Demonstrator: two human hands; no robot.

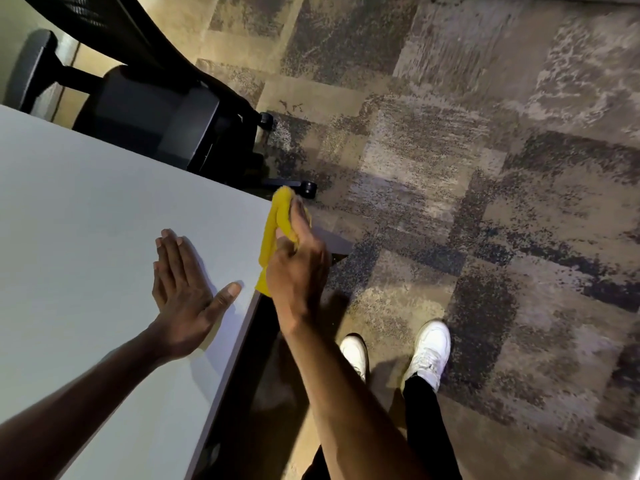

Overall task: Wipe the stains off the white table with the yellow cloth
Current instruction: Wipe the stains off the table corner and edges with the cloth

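While the carpeted floor (450,168) fills most of the view beyond the right hand, the white table (86,202) takes up everything to the left of both hands, its corner lying just ahead of the right grip. A black office chair (156,109) stands well beyond that corner, partly cut off by the top edge.

Left hand (180,292): flat, fingers together and extended, thumb splayed, palm down on the table; grip spread, holding nothing.

Right hand (298,268): grip closed on the yellow cloth (277,223), bunched. Cloth's long axis runs along the table's right edge, from under the palm forward toward the corner. It sits at or just over that edge; whether it presses the top face or the side rim cannot be told.

Judgement: the right hand alone has the cloth, so the wiping stroke is its job; the table surface lies to the left of its grip.

No stains made out on the visible table. The near part of the cloth is hidden under the hand. White shoes (429,351) below, on the floor.
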